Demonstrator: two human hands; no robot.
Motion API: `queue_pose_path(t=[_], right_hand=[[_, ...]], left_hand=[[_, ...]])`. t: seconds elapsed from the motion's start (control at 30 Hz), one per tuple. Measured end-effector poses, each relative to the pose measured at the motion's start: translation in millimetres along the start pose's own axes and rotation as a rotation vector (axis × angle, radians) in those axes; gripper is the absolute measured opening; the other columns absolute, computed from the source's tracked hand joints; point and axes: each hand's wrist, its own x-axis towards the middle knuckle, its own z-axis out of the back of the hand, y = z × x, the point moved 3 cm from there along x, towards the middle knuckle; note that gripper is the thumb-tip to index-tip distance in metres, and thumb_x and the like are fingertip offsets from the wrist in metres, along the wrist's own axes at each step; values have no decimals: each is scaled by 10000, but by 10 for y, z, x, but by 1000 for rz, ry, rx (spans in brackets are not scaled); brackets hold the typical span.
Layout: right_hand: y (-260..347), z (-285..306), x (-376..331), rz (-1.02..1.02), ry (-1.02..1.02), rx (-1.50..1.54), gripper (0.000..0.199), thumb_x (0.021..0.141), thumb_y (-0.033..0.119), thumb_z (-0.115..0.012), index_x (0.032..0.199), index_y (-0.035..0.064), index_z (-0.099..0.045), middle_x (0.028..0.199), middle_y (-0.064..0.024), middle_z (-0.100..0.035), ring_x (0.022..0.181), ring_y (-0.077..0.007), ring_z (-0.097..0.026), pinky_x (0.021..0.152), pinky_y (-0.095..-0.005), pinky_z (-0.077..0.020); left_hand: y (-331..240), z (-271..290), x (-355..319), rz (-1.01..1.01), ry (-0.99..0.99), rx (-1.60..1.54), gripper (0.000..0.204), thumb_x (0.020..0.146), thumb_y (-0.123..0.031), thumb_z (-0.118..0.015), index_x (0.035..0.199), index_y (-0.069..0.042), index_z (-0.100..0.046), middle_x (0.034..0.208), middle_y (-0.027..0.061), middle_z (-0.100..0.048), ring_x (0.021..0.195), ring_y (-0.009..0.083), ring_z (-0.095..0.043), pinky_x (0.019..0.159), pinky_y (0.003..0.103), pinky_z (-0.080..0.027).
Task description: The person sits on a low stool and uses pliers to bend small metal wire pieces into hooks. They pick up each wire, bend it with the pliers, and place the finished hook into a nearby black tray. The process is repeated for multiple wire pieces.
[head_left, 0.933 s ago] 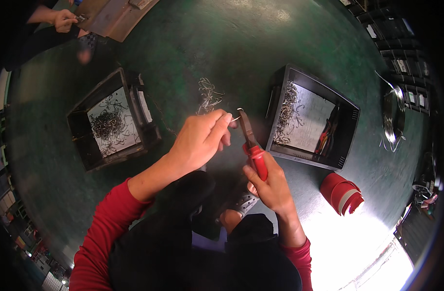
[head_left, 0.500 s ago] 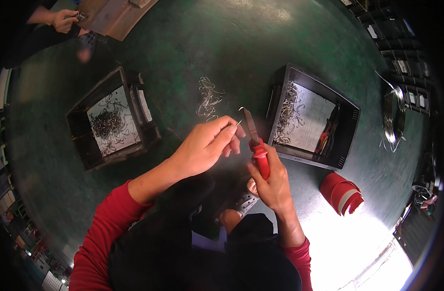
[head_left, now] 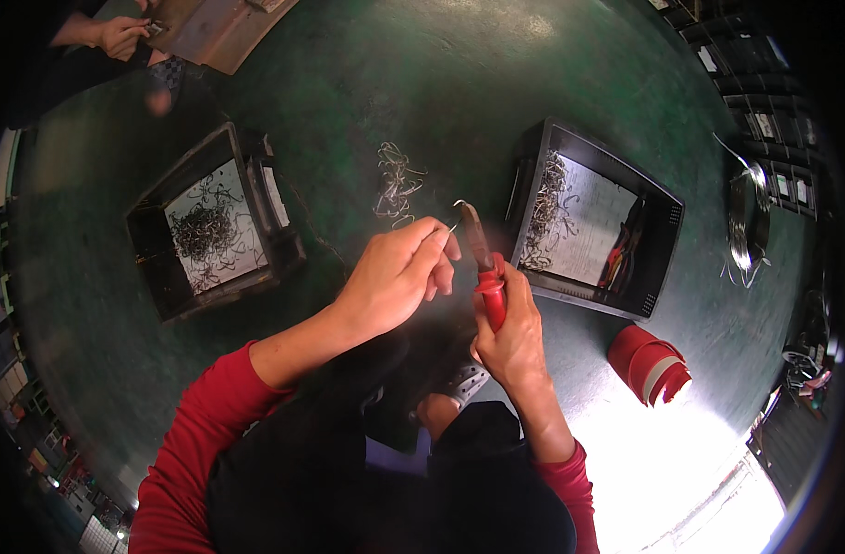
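Steel wire (head_left: 458, 202) already hooked, my left hand (head_left: 386, 277) pinches it, right hand (head_left: 515, 340) clamping pliers (head_left: 478, 242), bent pieces (head_left: 546, 208) along one crate's (head_left: 664, 240) left edge.

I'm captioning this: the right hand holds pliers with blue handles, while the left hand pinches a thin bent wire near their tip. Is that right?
Not quite: the head view shows red handles on the pliers in the right hand, not blue. The left hand pinches a thin bent wire near their tip.
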Motion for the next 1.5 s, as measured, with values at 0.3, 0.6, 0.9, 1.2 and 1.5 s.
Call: queue_pose_path(t=[0.3, 0.6, 0.9, 1.2, 1.5], right_hand=[[-24, -25, -19, 12, -61, -78, 581, 759, -39, -638, 1301, 47, -447, 1120, -202, -568, 997, -404, -610, 829, -470, -496], [-387, 169, -133, -299, 52, 250, 372, 840, 65, -655, 1185, 34, -520, 977, -148, -644, 862, -280, -641, 785, -369, -491], [-408, 412, -342, -356, 0, 294, 290, 871, 115, -651, 1123, 24, -540, 925, -103, -654, 832, -200, -629, 766, -332, -490], [-544, 495, -495, -385, -58, 314, 312, 873, 141, -663, 1134, 18, -546, 942, -94, -652, 852, -182, -623, 771, -320, -490], [-672, 541, -564, -392, -165, 342, 311, 871, 130, -669, 1144, 24, -563, 924, -73, -647, 767, -133, -593, 666, -279, -470]], left_hand=[[-15, -28, -19, 20, -2, -2, 327, 1048, -229, -369, 936, 0, -574, 669, 38, -591, 581, 80, -508, 557, 237, -434], [1037, 146, 551, 117, 74, 382, 309, 975, -213, -438, 918, 6, -649, 665, 83, -682, 575, 173, -636, 591, 334, -493], [1712, 184, 786, 221, 93, 729, 403, 922, -377, -591, 825, 5, -675, 648, 95, -683, 525, 176, -622, 581, 336, -498], [1646, 5, 654, -609, -299, 1007, 138, 820, -221, -714, 889, -128, -638, 840, 31, -580, 828, 236, -577, 676, 366, -472], [973, -167, 722, -744, -466, 727, 126, 811, -87, -705, 879, -74, -600, 887, 57, -600, 852, 281, -556, 754, 389, -444]])
